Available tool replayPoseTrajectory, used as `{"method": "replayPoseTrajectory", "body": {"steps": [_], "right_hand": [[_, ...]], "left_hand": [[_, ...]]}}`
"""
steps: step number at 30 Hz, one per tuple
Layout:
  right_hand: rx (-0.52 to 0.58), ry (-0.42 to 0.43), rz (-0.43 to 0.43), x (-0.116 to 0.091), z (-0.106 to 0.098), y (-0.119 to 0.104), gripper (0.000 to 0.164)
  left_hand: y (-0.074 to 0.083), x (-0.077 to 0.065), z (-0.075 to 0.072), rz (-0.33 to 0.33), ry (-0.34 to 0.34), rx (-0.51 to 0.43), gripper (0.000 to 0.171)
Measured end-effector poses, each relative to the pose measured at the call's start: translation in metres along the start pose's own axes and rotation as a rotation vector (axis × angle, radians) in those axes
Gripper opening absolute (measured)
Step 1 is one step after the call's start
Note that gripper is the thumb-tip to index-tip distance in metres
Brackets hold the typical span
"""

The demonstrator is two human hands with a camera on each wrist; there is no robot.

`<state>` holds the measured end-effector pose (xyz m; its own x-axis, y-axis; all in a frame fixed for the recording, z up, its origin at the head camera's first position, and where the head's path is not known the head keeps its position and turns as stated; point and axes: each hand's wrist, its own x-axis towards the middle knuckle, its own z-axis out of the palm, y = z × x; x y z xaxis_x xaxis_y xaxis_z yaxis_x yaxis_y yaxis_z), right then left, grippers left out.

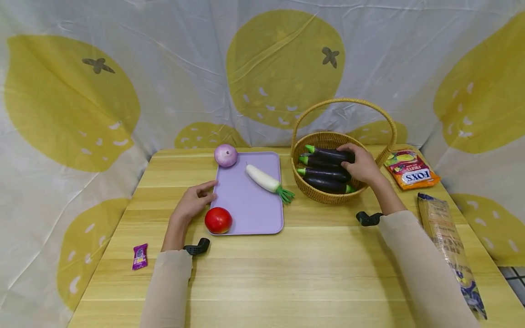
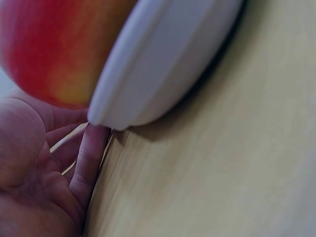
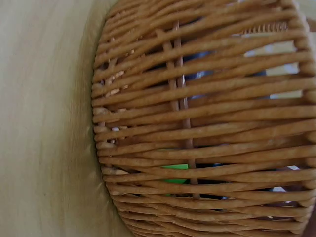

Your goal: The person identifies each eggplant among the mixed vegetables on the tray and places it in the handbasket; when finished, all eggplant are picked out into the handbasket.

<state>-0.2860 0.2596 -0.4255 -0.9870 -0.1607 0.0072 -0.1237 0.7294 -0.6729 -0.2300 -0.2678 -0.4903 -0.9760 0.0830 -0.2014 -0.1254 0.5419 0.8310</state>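
Right now the right hand [image 1: 361, 165] is down in the wicker basket [image 1: 328, 198], fingers curled over the top eggplant [image 1: 328, 154], which lies crosswise, green stem pointing left toward the purple tray [image 1: 250, 205]. Three more eggplants sit stacked beneath it. The basket's tall handle arches above the wrist. Over left, the left hand [image 1: 193, 202] rests relaxed, fingertips touching the tray's edge, beside the tomato [image 1: 218, 220] on the tabletop [image 1: 287, 273].
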Motion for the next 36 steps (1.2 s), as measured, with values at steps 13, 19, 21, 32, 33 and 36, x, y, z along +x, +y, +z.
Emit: {"method": "replayPoseTrajectory", "body": {"steps": [13, 19, 21, 32, 33, 36], "right_hand": [[-0.021, -0.021, 0.004, 0.018, -0.001, 0.002, 0.045], [0.0, -0.024, 0.006, 0.017, -0.003, 0.006, 0.054], [0.003, -0.008, 0.001, 0.014, -0.004, 0.006, 0.054], [-0.009, 0.032, -0.05, -0.012, -0.004, -0.007, 0.059], [-0.015, 0.027, -0.055, -0.015, -0.005, -0.01, 0.06], [-0.028, 0.012, -0.066, -0.02, -0.01, -0.017, 0.061]], "left_hand": [[-0.002, 0.001, 0.002, -0.002, 0.003, 0.006, 0.048], [-0.002, 0.002, 0.002, -0.001, 0.006, 0.022, 0.048], [-0.001, 0.003, 0.003, 0.0, 0.008, 0.02, 0.048], [0.005, -0.002, -0.003, 0.027, -0.03, 0.07, 0.057], [0.006, -0.003, -0.005, 0.035, -0.046, 0.081, 0.059], [0.011, -0.006, -0.011, 0.075, -0.077, 0.158, 0.067]]}}
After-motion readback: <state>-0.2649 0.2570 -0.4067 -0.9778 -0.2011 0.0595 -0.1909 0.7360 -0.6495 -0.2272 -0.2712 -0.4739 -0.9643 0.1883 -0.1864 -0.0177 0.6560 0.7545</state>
